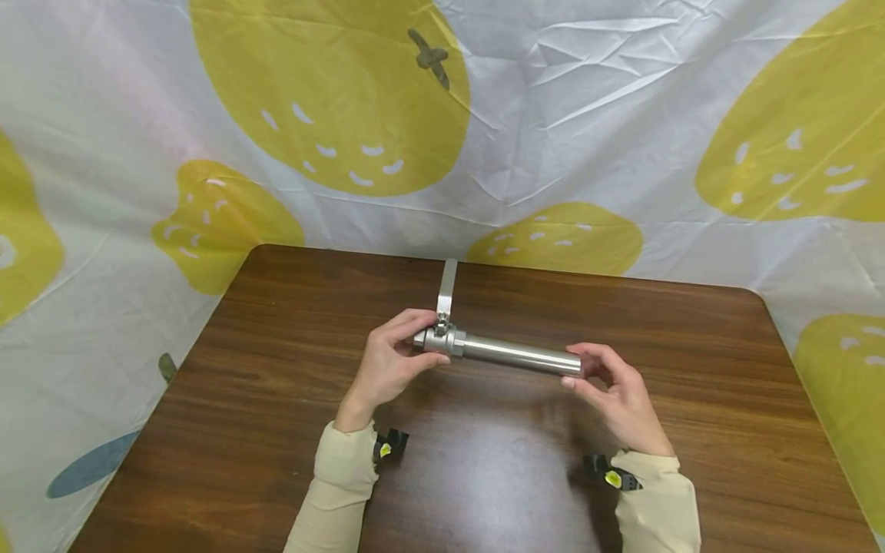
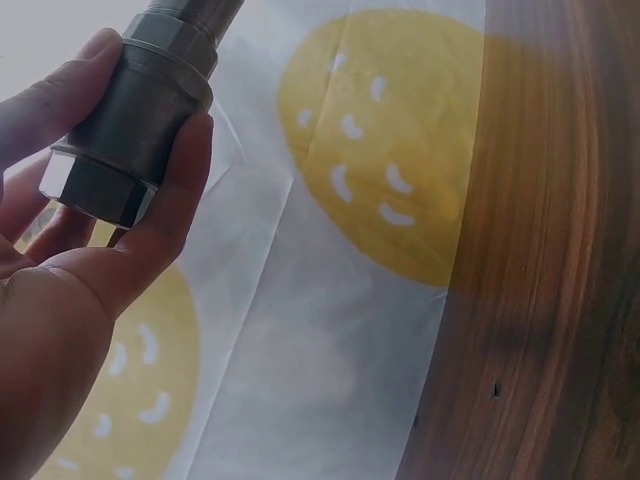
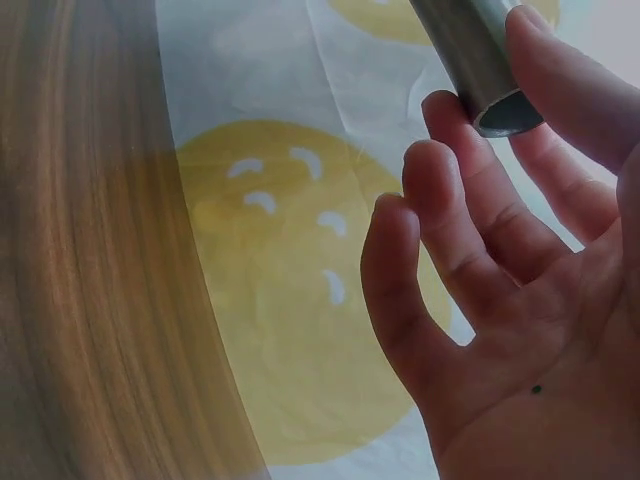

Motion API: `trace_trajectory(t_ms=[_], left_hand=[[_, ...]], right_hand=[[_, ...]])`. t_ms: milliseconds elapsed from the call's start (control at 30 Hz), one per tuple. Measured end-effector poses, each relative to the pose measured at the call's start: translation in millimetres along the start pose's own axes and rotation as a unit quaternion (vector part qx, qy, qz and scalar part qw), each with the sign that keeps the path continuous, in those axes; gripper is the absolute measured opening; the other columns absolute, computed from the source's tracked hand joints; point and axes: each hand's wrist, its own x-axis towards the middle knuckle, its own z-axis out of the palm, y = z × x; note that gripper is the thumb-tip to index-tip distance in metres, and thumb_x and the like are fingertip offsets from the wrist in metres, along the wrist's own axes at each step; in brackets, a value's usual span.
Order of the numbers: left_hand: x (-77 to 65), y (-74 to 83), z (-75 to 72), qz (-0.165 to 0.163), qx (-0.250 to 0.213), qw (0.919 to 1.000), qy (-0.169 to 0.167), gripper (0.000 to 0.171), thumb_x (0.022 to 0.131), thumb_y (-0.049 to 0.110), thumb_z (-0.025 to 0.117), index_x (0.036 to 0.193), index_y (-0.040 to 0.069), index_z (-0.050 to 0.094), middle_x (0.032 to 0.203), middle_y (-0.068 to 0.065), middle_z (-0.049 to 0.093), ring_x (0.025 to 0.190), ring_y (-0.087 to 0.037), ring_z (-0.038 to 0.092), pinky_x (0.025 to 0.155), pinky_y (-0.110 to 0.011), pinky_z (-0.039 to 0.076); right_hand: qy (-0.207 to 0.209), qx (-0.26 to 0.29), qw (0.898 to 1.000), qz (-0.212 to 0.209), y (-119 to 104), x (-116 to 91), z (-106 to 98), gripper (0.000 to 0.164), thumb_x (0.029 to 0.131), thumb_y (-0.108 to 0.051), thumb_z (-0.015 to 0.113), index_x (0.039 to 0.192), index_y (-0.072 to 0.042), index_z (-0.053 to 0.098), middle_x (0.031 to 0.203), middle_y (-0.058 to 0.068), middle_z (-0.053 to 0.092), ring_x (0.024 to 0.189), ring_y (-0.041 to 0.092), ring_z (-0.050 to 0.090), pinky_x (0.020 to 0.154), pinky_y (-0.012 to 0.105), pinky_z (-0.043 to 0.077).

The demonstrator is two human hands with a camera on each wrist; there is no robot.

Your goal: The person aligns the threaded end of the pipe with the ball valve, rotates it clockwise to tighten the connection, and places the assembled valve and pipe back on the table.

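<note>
A metal ball valve (image 1: 435, 342) with a flat lever handle (image 1: 447, 286) is joined to a straight steel pipe (image 1: 520, 355). My left hand (image 1: 382, 363) grips the valve body between thumb and fingers, and the lever points away toward the back of the table. In the left wrist view, the hex end (image 2: 95, 185) of the valve shows below the fingers. At the pipe's other end, my right hand (image 1: 625, 403) pinches the tube with thumb and fingertips. The right wrist view shows that end's hollow opening (image 3: 508, 115); the remaining fingers spread beside it.
Beneath both hands lies a brown wood-grain table (image 1: 276, 399) with rounded back corners. A white cloth (image 1: 539, 100) printed with yellow fruit hangs behind the table and along its sides. Each wrist wears a dark strap over a cream sleeve (image 1: 339, 491).
</note>
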Motion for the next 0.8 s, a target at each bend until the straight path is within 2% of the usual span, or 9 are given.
trace_trajectory(t_ms=[67, 200, 367, 567, 667, 800], left_hand=[[-0.3, 5.6, 0.7, -0.005, 0.004, 1.0000, -0.001, 0.051, 0.062, -0.011, 0.074, 0.110, -0.011, 0.057, 0.111, -0.022, 0.055, 0.094, -0.013, 0.053, 0.077, -0.021, 0.050], [0.4, 7.0, 1.3, -0.028, 0.012, 0.9995, 0.002, 0.050, 0.063, -0.009, 0.075, 0.110, -0.010, 0.058, 0.112, -0.019, 0.056, 0.095, -0.012, 0.053, 0.079, -0.023, 0.050], [1.4, -0.1, 2.1, -0.053, 0.023, 0.9983, 0.004, 0.049, 0.064, -0.005, 0.076, 0.110, -0.007, 0.059, 0.113, -0.017, 0.057, 0.096, -0.014, 0.053, 0.080, -0.026, 0.050], [4.2, -8.2, 5.6, -0.078, 0.029, 0.9965, -0.001, 0.048, 0.064, -0.004, 0.076, 0.110, -0.005, 0.059, 0.113, -0.015, 0.057, 0.096, -0.016, 0.052, 0.079, -0.021, 0.049], [6.1, -11.7, 8.0, -0.095, 0.038, 0.9947, -0.010, 0.047, 0.065, -0.003, 0.076, 0.109, -0.004, 0.059, 0.111, -0.013, 0.056, 0.095, -0.016, 0.052, 0.080, -0.022, 0.049], [7.5, -13.7, 10.0, -0.129, 0.064, 0.9889, -0.033, 0.048, 0.067, -0.001, 0.075, 0.112, -0.001, 0.057, 0.112, -0.012, 0.054, 0.096, -0.017, 0.051, 0.084, -0.028, 0.048]], right_hand=[[0.001, -0.007, 1.000, -0.001, -5, 1, 1, 0.042, 0.074, 0.001, 0.069, 0.113, -0.002, 0.055, 0.082, 0.005, 0.054, 0.075, 0.012, 0.052, 0.065, 0.018, 0.044], [-0.003, -0.022, 1.000, 0.012, -7, 1, 1, 0.040, 0.075, -0.001, 0.069, 0.113, -0.002, 0.055, 0.085, 0.003, 0.055, 0.077, 0.010, 0.052, 0.066, 0.018, 0.045], [-0.007, -0.032, 0.999, 0.032, -1, 1, 3, 0.038, 0.078, -0.006, 0.068, 0.113, -0.004, 0.055, 0.089, 0.002, 0.057, 0.080, 0.011, 0.053, 0.069, 0.018, 0.045], [-0.005, -0.041, 0.998, 0.040, 12, 1, 5, 0.036, 0.079, -0.009, 0.067, 0.113, -0.006, 0.055, 0.088, 0.003, 0.060, 0.080, 0.010, 0.054, 0.070, 0.018, 0.045], [-0.012, -0.046, 0.998, 0.046, 15, 2, 5, 0.035, 0.081, -0.009, 0.066, 0.113, -0.004, 0.055, 0.087, 0.005, 0.060, 0.080, 0.011, 0.054, 0.069, 0.020, 0.045], [-0.023, -0.051, 0.996, 0.075, 12, 3, 5, 0.033, 0.082, -0.008, 0.064, 0.113, -0.003, 0.054, 0.086, 0.006, 0.059, 0.078, 0.013, 0.054, 0.068, 0.023, 0.046]])
